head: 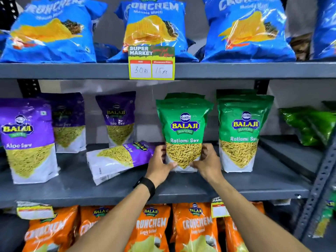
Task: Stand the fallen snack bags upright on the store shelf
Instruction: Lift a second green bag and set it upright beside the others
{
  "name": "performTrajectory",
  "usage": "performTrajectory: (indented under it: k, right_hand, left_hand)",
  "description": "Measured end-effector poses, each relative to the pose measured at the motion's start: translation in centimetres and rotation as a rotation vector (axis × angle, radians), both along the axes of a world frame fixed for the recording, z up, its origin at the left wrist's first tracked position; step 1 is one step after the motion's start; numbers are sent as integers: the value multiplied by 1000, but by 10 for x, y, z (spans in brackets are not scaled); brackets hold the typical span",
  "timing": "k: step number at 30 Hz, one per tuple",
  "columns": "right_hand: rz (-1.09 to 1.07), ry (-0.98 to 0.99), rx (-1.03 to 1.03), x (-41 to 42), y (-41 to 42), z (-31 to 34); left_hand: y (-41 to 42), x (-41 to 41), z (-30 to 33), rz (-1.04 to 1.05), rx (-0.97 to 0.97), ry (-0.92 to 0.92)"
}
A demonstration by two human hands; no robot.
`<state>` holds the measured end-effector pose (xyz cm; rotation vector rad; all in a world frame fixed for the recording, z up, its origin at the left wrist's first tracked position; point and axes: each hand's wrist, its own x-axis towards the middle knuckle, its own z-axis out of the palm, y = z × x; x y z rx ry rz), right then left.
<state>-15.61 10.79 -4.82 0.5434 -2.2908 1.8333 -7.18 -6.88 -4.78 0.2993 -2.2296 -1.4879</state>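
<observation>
A green Ratlami Sev bag [184, 124] stands upright at the middle of the grey shelf [236, 184]. My left hand [159, 165] grips its lower left side and my right hand [207, 162] grips its lower right side. Just left of it a purple Aloo Sev bag [118, 159] lies fallen on its side, its top pointing right toward my left hand. At the far right a dark green bag [309, 124] lies tipped over against the back.
Upright purple Aloo Sev bags [27, 140] stand at the left and rear, and a second green bag [243, 131] stands to the right. Blue bags [154, 30] fill the shelf above, orange bags [196, 228] the one below. A price tag [151, 63] hangs overhead.
</observation>
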Motion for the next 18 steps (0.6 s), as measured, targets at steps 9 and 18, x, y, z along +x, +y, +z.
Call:
performTrajectory:
  k: [9,18]
  right_hand:
    - [-289,103,94,53,-11,-7]
    - [412,-844,-192,123,-147,23]
  left_hand:
    - [-64,63,58,103,-211,29]
    - [-216,85,80,387,-255,-322]
